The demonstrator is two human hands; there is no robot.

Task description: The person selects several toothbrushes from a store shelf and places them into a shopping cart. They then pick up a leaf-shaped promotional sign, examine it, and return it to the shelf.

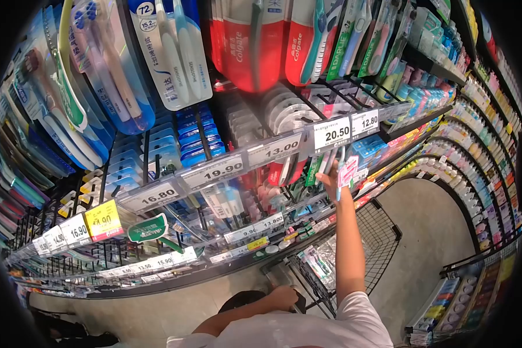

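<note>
My right hand (329, 181) reaches up to the lower row of hanging toothbrush packs, its thumb and fingers apart beside a green-edged toothbrush pack (312, 170). A pale blue toothbrush with a pink-and-white tag (348, 171) overlaps the hand and wrist, so part of the fingers is hidden. Low in the view, my left hand (283, 297) is closed on the dark handle of a wire shopping cart (383, 227). Inside the cart lies a pack of toothbrushes (319, 264).
Price rails (214, 169) run along the toothbrush rack at several levels. Red Colgate packs (246, 43) hang close overhead. Curved shelves of bottles (475, 191) line the right side, above a grey floor (429, 226). A low display (455, 301) stands at bottom right.
</note>
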